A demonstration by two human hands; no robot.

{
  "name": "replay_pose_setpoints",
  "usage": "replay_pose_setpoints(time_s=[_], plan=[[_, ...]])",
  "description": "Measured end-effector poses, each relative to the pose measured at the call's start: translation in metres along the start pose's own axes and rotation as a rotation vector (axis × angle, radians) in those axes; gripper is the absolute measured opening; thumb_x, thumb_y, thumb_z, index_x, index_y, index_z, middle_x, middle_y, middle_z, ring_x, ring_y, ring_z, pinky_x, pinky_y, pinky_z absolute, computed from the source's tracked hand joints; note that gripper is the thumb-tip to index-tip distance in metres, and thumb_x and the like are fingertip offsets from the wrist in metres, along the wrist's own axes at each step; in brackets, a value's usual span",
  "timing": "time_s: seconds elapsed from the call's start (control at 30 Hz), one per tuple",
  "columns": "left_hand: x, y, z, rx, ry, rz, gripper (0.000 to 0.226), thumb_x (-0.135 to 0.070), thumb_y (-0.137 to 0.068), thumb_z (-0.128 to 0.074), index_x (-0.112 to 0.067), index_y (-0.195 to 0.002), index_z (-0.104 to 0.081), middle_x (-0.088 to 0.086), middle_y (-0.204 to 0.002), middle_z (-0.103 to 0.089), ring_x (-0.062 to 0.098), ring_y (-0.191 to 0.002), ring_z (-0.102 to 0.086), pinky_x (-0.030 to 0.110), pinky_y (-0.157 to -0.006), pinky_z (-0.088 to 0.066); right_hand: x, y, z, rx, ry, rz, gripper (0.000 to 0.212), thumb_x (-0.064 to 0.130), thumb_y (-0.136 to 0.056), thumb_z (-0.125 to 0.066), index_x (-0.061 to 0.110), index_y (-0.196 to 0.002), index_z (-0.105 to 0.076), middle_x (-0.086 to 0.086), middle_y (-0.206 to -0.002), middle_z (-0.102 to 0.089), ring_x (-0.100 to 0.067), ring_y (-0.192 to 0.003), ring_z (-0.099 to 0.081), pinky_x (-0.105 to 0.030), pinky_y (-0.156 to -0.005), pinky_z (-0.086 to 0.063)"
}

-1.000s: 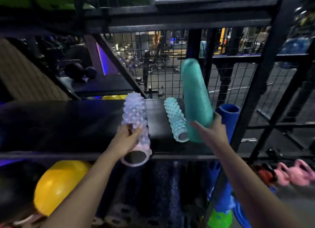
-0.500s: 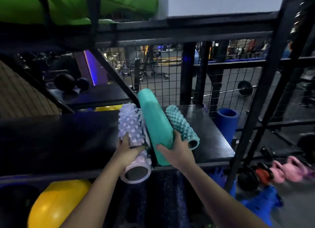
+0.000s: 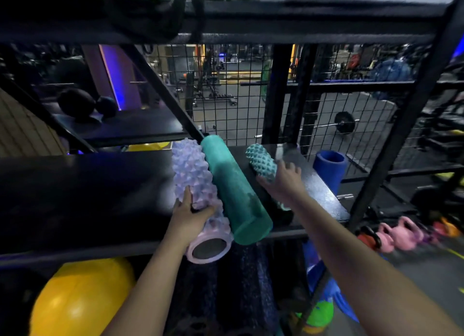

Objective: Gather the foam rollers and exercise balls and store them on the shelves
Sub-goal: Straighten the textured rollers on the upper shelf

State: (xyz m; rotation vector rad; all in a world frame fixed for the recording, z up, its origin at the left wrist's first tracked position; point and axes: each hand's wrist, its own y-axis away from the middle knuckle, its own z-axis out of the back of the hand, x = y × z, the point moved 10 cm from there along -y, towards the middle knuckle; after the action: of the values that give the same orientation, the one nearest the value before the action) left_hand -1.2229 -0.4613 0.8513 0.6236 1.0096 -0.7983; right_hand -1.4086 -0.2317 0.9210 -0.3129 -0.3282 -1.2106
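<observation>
My left hand [image 3: 188, 216] is wrapped around the lilac knobbly foam roller [image 3: 194, 185], fingers [image 3: 187, 196] curled over the top near its front end. That roller lies on the black shelf [image 3: 82, 185] pointing front to back, and its hollow end sticks out past the shelf's front edge. Pressed right up against it on the right is the smooth teal foam roller [image 3: 232, 187], also lying front to back at a slight slant, its flat end hanging just over the front edge too. Nothing is holding that one.

My right hand [image 3: 282, 181] sits on the shorter teal bumpy foam roller [image 3: 261, 162], closer to the shelf's right edge and back corner. The fingers are draped loosely over its near end, resting on it more than clamping, and the hand is a bit blurred, so I can't tell how firm the hold is.

A yellow exercise ball [image 3: 80, 298] sits on the shelf below, front left. A blue foam cylinder [image 3: 329, 166] stands upright just off the shelf's right edge, and pink kettlebells [image 3: 399, 235] line the floor to the right.

No brands or writing I can read on any of it.
</observation>
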Motion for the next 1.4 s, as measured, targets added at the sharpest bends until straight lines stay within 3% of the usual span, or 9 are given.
replay_pose_setpoints(time_s=[0.07, 0.17, 0.5, 0.63, 0.73, 0.93, 1.13, 1.3, 1.4], plan=[[-0.002, 0.001, 0.000, 0.002, -0.023, 0.014, 0.118, -0.067, -0.057, -0.071, -0.046, -0.157, -0.011, 0.002, -0.167, -0.017, 0.025, -0.143, -0.040, 0.038, -0.110, -0.043, -0.030, -0.014, -0.014, 0.088, 0.094, -0.055, 0.106, 0.072, -0.079, -0.066, 0.023, -0.157, -0.012, -0.023, -0.153, -0.032, -0.044, -0.141, -0.031, -0.056, -0.117, -0.030], [-0.008, 0.000, -0.003, -0.015, -0.133, 0.026, 0.123, -0.074, -0.052, -0.066, -0.046, -0.157, -0.009, 0.004, -0.169, -0.010, 0.029, -0.147, -0.035, 0.045, -0.114, -0.039, -0.072, -0.015, -0.048, 0.176, -0.065, -0.096, 0.116, 0.072, -0.066, -0.074, 0.034, -0.155, -0.010, -0.018, -0.142, -0.046, -0.038, -0.121, -0.056, -0.053, -0.102, -0.051], [-0.078, 0.014, -0.074, -0.087, -0.802, -0.080, 0.090, -0.043, -0.080, -0.064, -0.033, -0.153, -0.012, 0.011, -0.165, -0.001, 0.048, -0.138, -0.026, 0.064, -0.095, -0.045, -0.141, 0.052, 0.010, -0.200, 0.082, -0.119, 0.091, 0.050, -0.081, -0.071, 0.018, -0.154, -0.026, -0.019, -0.124, -0.054, -0.040, -0.113, -0.057, -0.043, -0.083, -0.050], [-0.097, 0.023, -0.118, -0.034, -1.034, -0.229, 0.084, -0.029, -0.077, -0.062, -0.032, -0.152, -0.023, 0.018, -0.166, 0.001, 0.057, -0.139, -0.016, 0.073, -0.101, -0.036, -0.169, 0.064, 0.013, -0.168, 0.091, -0.116, 0.099, 0.051, -0.081, -0.074, 0.021, -0.156, -0.018, -0.018, -0.135, -0.045, -0.039, -0.128, -0.045, -0.046, -0.100, -0.048], [-0.105, 0.026, -0.138, -0.034, -1.165, -0.282, 0.076, -0.023, -0.077, -0.057, -0.028, -0.148, -0.032, 0.022, -0.164, -0.006, 0.060, -0.135, -0.021, 0.078, -0.096, -0.035, -0.163, 0.063, 0.003, -0.147, 0.118, -0.018, 0.103, 0.046, -0.085, -0.073, 0.010, -0.159, -0.011, -0.022, -0.155, -0.027, -0.041, -0.148, -0.017, -0.047, -0.123, -0.021], [-0.099, 0.017, -0.120, 0.002, -1.032, -0.238, 0.070, -0.024, -0.074, -0.064, -0.038, -0.138, -0.040, 0.012, -0.162, -0.011, 0.052, -0.134, -0.024, 0.071, -0.099, -0.036, -0.160, 0.055, 0.000, -0.090, 0.080, -0.030, 0.099, 0.036, -0.094, -0.069, 0.009, -0.160, -0.001, -0.017, -0.165, -0.007, -0.035, -0.154, 0.000, -0.043, -0.126, -0.011], [-0.087, 0.006, -0.091, 0.030, -0.903, -0.192, 0.088, -0.048, -0.077, -0.068, -0.049, -0.151, -0.021, -0.003, -0.165, -0.007, 0.041, -0.138, -0.027, 0.058, -0.099, -0.041, -0.166, 0.048, 0.001, -0.058, 0.108, -0.047, 0.102, 0.043, -0.091, -0.070, 0.011, -0.161, -0.003, -0.014, -0.167, -0.008, -0.032, -0.155, 0.000, -0.043, -0.126, -0.011], [-0.079, 0.001, -0.063, -0.074, -0.734, -0.125, 0.117, -0.054, -0.067, -0.084, -0.038, -0.156, -0.010, 0.008, -0.166, 0.011, 0.049, -0.140, -0.028, 0.060, -0.100, -0.043, -0.111, 0.121, 0.048, -0.720, -0.273, 0.090, 0.054, 0.042, -0.093, -0.067, 0.008, -0.134, -0.058, -0.011, -0.140, -0.054, -0.028, -0.134, -0.046, -0.047, -0.109, -0.043], [-0.064, -0.006, -0.050, -0.062, -0.627, -0.027, 0.131, -0.056, -0.062, -0.087, -0.032, -0.159, -0.002, 0.015, -0.166, 0.010, 0.051, -0.143, -0.022, 0.060, -0.107, -0.038, -0.057, 0.139, 0.003, -0.522, -0.362, 0.156, 0.072, 0.070, -0.090, -0.051, 0.014, -0.135, -0.054, -0.008, -0.140, -0.050, -0.025, -0.133, -0.043, -0.045, -0.110, -0.040]])
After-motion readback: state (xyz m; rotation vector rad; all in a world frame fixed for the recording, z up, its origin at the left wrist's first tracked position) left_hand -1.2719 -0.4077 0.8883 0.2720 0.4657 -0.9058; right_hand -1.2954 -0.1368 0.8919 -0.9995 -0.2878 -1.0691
